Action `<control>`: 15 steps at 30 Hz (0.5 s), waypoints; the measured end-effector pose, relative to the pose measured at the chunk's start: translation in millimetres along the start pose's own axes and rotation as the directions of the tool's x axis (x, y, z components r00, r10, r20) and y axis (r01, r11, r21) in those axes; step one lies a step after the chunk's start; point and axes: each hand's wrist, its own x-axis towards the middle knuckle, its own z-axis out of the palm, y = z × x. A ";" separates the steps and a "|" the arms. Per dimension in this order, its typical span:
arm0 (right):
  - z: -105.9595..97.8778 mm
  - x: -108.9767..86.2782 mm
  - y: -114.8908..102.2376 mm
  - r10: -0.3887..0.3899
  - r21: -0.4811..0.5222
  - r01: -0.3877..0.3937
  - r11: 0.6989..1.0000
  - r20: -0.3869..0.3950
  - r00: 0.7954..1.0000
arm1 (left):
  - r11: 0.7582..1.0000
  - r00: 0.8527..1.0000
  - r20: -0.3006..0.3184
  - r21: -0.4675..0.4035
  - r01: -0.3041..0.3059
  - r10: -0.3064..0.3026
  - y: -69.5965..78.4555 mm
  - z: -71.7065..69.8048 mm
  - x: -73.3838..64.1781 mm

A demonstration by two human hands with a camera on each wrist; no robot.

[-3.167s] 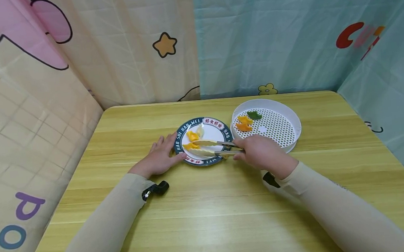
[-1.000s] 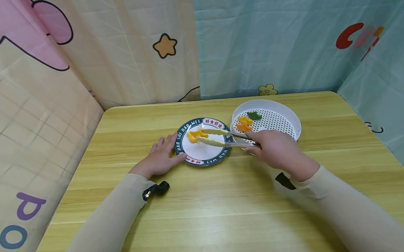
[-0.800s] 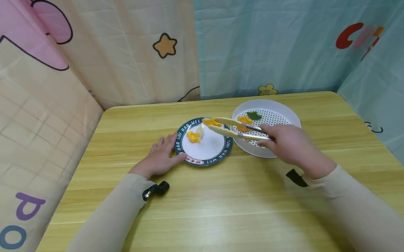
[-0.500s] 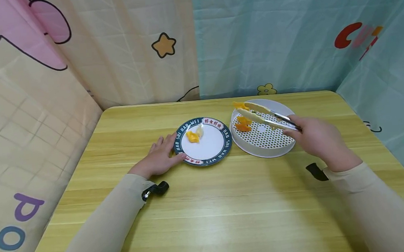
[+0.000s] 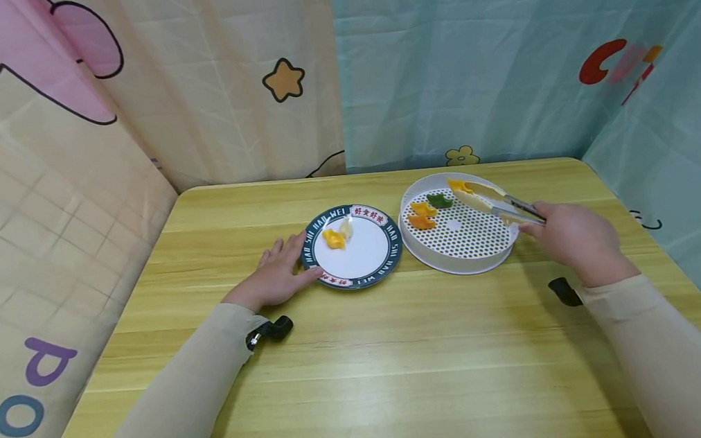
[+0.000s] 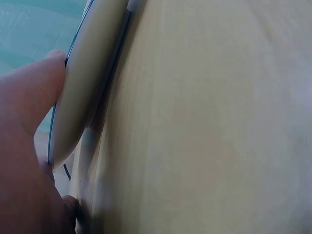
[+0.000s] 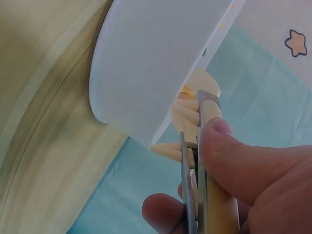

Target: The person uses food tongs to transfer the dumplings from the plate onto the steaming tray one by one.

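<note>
My right hand (image 5: 580,237) grips a pair of tongs (image 7: 217,195), metal with cream-coloured tips. A yellow dumpling (image 5: 457,185) sits at the tips, over the far right part of a round white perforated steamer tray (image 5: 463,263). Inside that tray are a green dumpling (image 5: 439,201), a yellow dumpling (image 5: 423,209) and an orange dumpling (image 5: 422,222). My left hand (image 5: 272,274) lies spread at the left edge of a plate (image 5: 363,259) with a dark green lettered rim, its thumb (image 6: 34,90) touching the rim. The plate bears one yellow dumpling (image 5: 333,239) and one whitish dumpling (image 5: 346,229).
Plate and tray stand side by side towards the back of the wooden table (image 5: 363,364). Printed curtains (image 5: 449,64) hang behind and at both sides. A black wrist mount (image 5: 275,328) sticks out from the left sleeve.
The tongs have picked a yellow dumpling off the plate, and my right hand has carried it rightwards over the tray. My left hand has stayed at the plate's edge.
</note>
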 end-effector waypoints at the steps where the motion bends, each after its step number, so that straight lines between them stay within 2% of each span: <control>1: 0.1 0.8 0.6 0.000 -0.007 0.000 1.000 0.004 1.000 | 1.000 1.000 0.000 0.000 0.001 -0.001 0.1 0.0 0.0; 15: -7.9 7.9 -3.5 0.027 -0.069 -0.023 0.997 0.060 0.998 | 1.000 1.000 -0.001 0.008 0.009 -0.009 0.6 0.4 0.0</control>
